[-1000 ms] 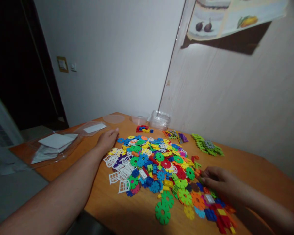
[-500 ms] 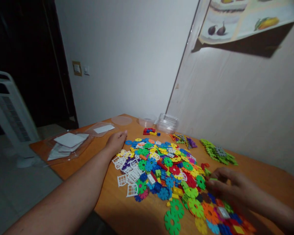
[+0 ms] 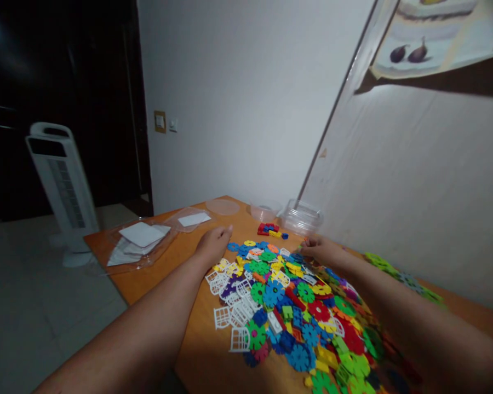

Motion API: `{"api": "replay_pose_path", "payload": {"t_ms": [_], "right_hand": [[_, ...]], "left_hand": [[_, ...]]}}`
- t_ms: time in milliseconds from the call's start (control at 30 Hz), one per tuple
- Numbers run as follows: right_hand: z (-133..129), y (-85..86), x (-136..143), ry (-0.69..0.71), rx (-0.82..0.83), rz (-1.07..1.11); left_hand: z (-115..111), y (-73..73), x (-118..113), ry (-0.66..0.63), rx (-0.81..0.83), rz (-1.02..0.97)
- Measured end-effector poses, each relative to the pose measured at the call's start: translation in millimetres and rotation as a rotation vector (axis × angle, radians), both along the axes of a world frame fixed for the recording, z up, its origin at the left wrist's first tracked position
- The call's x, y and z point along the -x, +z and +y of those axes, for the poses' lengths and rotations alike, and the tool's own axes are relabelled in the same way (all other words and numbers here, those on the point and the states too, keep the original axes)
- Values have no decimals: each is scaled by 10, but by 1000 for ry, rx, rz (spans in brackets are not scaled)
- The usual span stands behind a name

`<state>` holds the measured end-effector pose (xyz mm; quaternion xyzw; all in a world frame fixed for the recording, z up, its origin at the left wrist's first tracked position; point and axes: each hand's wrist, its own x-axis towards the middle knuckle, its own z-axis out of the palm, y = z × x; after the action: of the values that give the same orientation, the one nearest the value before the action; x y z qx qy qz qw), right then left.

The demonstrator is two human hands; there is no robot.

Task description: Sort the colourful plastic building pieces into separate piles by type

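Note:
My left hand (image 3: 214,244) rests on the table at the left edge of a mixed pile of plastic building pieces (image 3: 273,293). Its fingers are curled in, and whatever they may hold is hidden. White lattice window pieces (image 3: 240,339) lie close below that hand. Beyond the pile's far right side, my right hand (image 3: 321,249) is closed in a pinch, with a small green piece (image 3: 299,249) at the fingertips. Orange bits show beside these fingers; the hand covers most of that spot. Notched discs and small bricks in many colours make up the pile.
A small group of red, blue and yellow bricks (image 3: 271,230) sits behind the pile. Clear containers (image 3: 301,218) stand against the wall. White cards (image 3: 143,235) lie on plastic at the left. Green pieces (image 3: 382,265) are at the right. A tower fan (image 3: 66,186) stands on the floor.
My right hand has moved from the pile's right side to its far edge, by the small sorted pieces. My left hand stays in place on the table. The view has turned slightly left.

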<state>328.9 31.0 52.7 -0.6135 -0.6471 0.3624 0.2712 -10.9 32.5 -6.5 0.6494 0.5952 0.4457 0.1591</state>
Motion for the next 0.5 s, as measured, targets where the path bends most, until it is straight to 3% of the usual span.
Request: {"api": "replay_pose_path", "payload": {"t_ms": [233,500], "right_hand": [[618,-177,326,-81,18,46],[697,-136,477,-28,98,87]], "left_hand": [[-31,5,-22,14,-4,19],[-52,12,-37,17,-2,35]]}}
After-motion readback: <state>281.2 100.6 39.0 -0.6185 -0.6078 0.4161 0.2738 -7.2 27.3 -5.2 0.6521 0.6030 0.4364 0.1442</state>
